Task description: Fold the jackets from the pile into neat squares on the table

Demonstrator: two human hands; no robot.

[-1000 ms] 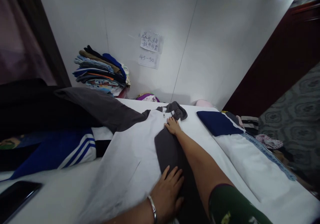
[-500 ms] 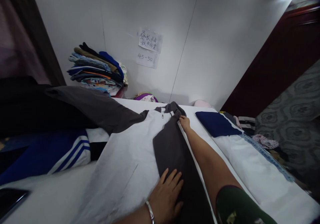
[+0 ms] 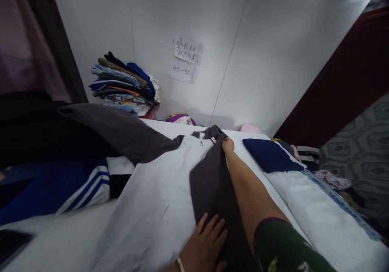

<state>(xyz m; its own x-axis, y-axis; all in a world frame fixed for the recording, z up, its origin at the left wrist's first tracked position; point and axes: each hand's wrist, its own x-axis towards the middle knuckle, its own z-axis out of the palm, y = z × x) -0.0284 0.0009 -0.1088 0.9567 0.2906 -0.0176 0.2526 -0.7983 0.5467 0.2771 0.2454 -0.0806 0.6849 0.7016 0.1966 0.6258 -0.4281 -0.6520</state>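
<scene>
while the left hand (image 3: 208,241) rests flat, fingers lightly spread, on the folded-in grey sleeve (image 3: 206,183), the right hand (image 3: 228,145) seems to pinch the grey edge beside the collar (image 3: 214,131), its grip partly hidden. the white-and-grey zip-neck top (image 3: 161,191) lies front-up on the desk (image 3: 244,158); steady palm pressure and a gentle pull suit a straight fold.

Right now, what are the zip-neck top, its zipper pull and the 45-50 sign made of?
Zip-neck top: matte fabric, softly draped; fiber unclear. Zipper pull: perhaps dull metal, grayish but tiny. 45-50 sign: probably matte paper, flat, handwritten.
</scene>
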